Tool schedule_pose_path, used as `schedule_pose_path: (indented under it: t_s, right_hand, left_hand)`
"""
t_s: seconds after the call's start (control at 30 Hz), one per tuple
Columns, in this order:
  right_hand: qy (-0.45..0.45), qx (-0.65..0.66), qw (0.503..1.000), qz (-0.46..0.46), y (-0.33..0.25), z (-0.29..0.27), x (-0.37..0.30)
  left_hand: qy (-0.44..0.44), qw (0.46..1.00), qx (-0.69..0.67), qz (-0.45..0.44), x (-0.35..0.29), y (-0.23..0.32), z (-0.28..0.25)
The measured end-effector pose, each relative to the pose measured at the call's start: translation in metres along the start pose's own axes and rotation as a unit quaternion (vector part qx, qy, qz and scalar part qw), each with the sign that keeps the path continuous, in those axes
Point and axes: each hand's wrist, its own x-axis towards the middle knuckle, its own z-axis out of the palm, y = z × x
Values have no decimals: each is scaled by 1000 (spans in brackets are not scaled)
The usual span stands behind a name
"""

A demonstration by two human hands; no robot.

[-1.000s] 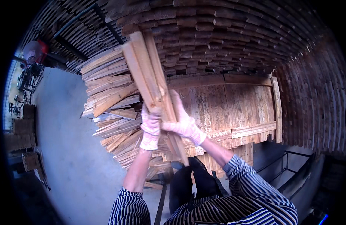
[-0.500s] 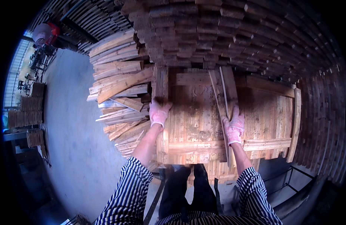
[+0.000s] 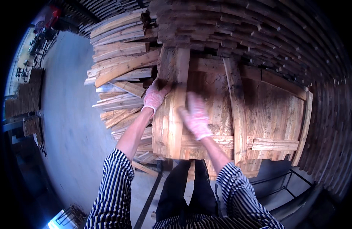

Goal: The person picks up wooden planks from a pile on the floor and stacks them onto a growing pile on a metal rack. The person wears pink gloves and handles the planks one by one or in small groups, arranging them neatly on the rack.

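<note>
A messy pile of sticks (image 3: 122, 72) is seen left of the left hand (image 3: 153, 98), and dark stacked wood (image 3: 229, 26) is piled beyond both hands. One lone board (image 3: 237, 110) is laid on the surface (image 3: 271, 118), right of the right hand (image 3: 198, 120). The left hand is partly lost in shadow (its grip cannot be told). The right is blurred, but held open. Between them, long boards (image 3: 179, 93) are pointed from near to far.

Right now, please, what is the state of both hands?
Left hand: open, thumb spread, at the left edge of the side-by-side boards.
Right hand: open, blurred, near their right edge; contact cannot be told.
</note>
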Motion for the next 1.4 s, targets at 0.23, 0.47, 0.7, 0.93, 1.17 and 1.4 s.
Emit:
schedule_pose_path:
  t_s: [0.23, 0.47, 0.7, 0.93, 1.17, 1.4]
  right_hand:
    - [133, -253, 946, 153, 128, -108, -11]
    - [111, -113, 986, 44, -19, 21, 16]
    - [123, -117, 985, 17, -33, 36, 13]
    - [18, -26, 942, -334, -161, 75, -21]
    - [-428, -390, 715, -391, -170, 306, 15]
    - [-318, -477, 673, -468, -77, 509, 11]
  left_hand:
    - [-150, 977, -95, -114, -19, -13, -6]
    - [-217, 951, -194, -103, -7, -34, -17]
    - [-8, 985, -133, -108, -27, -55, -9]
    - [253, 663, -665, -234, -173, -234, 59]
    - [177, 484, -685, -515, -274, -420, 177]
    - [314, 339, -799, -384, -189, -528, 232]
